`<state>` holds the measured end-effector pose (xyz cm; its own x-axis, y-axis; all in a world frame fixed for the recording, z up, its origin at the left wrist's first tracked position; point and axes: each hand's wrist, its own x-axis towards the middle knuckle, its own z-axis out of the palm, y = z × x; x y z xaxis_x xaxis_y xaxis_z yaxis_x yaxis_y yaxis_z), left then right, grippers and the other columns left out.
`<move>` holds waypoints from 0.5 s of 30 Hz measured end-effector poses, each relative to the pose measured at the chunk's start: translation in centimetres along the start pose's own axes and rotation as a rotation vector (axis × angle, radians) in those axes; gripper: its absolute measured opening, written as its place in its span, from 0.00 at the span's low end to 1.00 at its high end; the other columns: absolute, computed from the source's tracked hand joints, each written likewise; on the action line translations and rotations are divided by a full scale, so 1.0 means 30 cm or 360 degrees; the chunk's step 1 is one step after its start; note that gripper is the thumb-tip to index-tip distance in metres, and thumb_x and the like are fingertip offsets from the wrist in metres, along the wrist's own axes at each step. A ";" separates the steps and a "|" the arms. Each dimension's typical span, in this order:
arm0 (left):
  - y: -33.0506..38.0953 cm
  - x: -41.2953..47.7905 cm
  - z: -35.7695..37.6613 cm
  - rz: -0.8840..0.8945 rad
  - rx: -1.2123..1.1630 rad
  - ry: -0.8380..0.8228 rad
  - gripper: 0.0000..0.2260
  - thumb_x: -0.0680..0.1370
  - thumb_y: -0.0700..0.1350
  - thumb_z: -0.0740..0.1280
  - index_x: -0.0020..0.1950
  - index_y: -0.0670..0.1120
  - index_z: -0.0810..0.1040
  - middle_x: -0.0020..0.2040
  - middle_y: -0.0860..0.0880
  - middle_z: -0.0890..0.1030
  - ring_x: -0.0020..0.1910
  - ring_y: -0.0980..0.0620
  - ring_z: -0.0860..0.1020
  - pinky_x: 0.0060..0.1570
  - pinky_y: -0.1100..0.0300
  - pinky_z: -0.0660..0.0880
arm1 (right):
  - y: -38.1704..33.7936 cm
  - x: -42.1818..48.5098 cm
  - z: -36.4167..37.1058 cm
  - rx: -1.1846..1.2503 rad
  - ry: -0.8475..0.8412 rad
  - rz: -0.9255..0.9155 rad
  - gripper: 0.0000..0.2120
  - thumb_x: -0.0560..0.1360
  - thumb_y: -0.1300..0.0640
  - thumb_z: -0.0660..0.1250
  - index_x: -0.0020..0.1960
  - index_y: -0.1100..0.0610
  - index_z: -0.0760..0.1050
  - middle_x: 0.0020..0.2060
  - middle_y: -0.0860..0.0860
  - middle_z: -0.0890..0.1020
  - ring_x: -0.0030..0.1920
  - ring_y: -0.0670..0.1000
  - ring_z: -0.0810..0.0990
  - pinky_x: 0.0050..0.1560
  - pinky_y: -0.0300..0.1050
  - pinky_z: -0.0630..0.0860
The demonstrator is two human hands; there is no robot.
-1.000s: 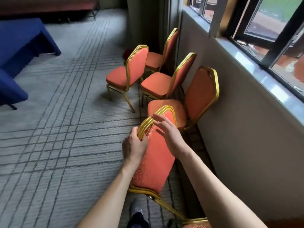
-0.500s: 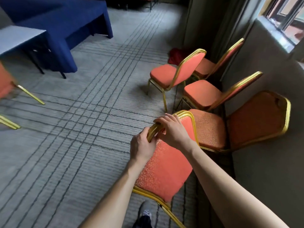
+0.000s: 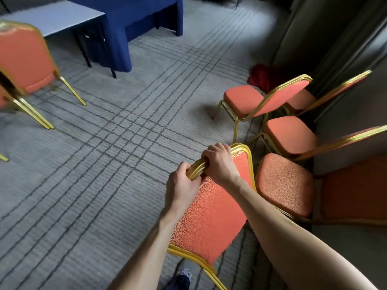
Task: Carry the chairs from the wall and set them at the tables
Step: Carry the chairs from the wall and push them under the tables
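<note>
Head view: swung from wall [image 3: 345, 114] toward blue table [image 3: 134, 24]. Left hand [image 3: 181, 185], right hand [image 3: 221, 164] now clamped, fingers [image 3: 216, 149] round the chair [image 3: 209, 218] rail. Carry-ready.

Held chair [image 3: 211, 216]: orange patterned back facing me, gold frame, top rail gripped by my left hand [image 3: 182, 185] and right hand [image 3: 219, 164].
Nearest chair [image 3: 284, 185]: matching, just right of it.
Second chair [image 3: 291, 135], third chair [image 3: 243, 101], fourth chair [image 3: 299, 99]: beyond it, rightward.
Left chair [image 3: 25, 57]: far left of it.
Bare table [image 3: 58, 19], blue-draped table [image 3: 142, 19]: well beyond it.
</note>
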<state>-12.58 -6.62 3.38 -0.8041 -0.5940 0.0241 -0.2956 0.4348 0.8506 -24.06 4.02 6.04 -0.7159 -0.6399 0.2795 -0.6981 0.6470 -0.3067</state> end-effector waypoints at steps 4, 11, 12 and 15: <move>0.018 0.051 -0.089 0.0078 0.0103 0.0009 0.09 0.72 0.49 0.74 0.44 0.50 0.75 0.34 0.51 0.82 0.35 0.46 0.81 0.32 0.49 0.77 | -0.034 0.053 0.015 0.0038 0.0115 -0.0001 0.05 0.66 0.62 0.75 0.37 0.56 0.79 0.35 0.48 0.78 0.40 0.55 0.75 0.49 0.51 0.70; -0.003 0.146 -0.221 0.0320 0.0337 0.0185 0.07 0.70 0.47 0.73 0.42 0.49 0.77 0.31 0.48 0.80 0.33 0.43 0.79 0.30 0.51 0.73 | -0.115 0.132 0.074 0.0271 0.0295 0.0019 0.05 0.63 0.60 0.74 0.38 0.57 0.80 0.36 0.48 0.78 0.41 0.54 0.73 0.53 0.47 0.63; -0.015 0.166 -0.238 0.0329 0.0361 0.0189 0.07 0.69 0.47 0.73 0.42 0.50 0.77 0.32 0.48 0.81 0.33 0.43 0.79 0.31 0.52 0.73 | -0.123 0.148 0.092 0.0293 0.0293 0.0029 0.04 0.64 0.59 0.73 0.38 0.57 0.80 0.36 0.48 0.78 0.41 0.54 0.73 0.53 0.47 0.63; -0.068 0.221 -0.280 0.0330 0.0466 0.0190 0.08 0.69 0.48 0.74 0.42 0.50 0.77 0.32 0.49 0.81 0.34 0.44 0.79 0.31 0.56 0.69 | -0.153 0.192 0.174 0.0351 0.0216 0.0073 0.06 0.63 0.58 0.73 0.38 0.57 0.78 0.36 0.51 0.78 0.41 0.57 0.74 0.49 0.49 0.67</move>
<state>-12.97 -17.12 6.21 -0.8018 -0.5403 0.2555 -0.2817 0.7187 0.6357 -24.89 -4.80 4.31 -0.7527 -0.5408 0.3755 -0.6551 0.5585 -0.5088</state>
